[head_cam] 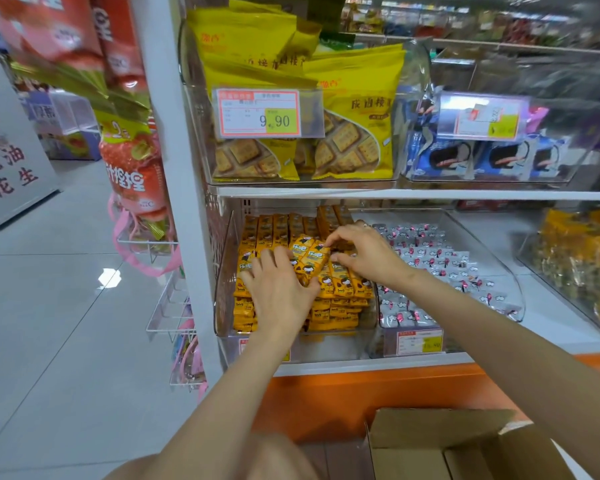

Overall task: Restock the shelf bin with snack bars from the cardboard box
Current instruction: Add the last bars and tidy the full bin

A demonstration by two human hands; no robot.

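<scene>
A clear plastic shelf bin [224, 271] on the lower shelf is packed with orange-yellow snack bars [340, 308] in rows. My left hand [279, 289] lies flat on top of the bars at the bin's left middle, fingers spread and fairly straight. My right hand [364, 252] reaches in from the right, its thumb and fingertips pinching a couple of loose snack bars [309, 256] that lie tilted on top of the stack. The open cardboard box [440, 445] stands on the floor at the lower right; its inside is hidden from this angle.
A second clear bin [492, 271] of silver-wrapped sweets sits right beside the snack bin. Above hang bins of yellow biscuit bags [354, 119] and blue packs [465, 157]. Wire racks with hanging goods [167, 306] jut out at the left. An orange shelf base [361, 393] runs below.
</scene>
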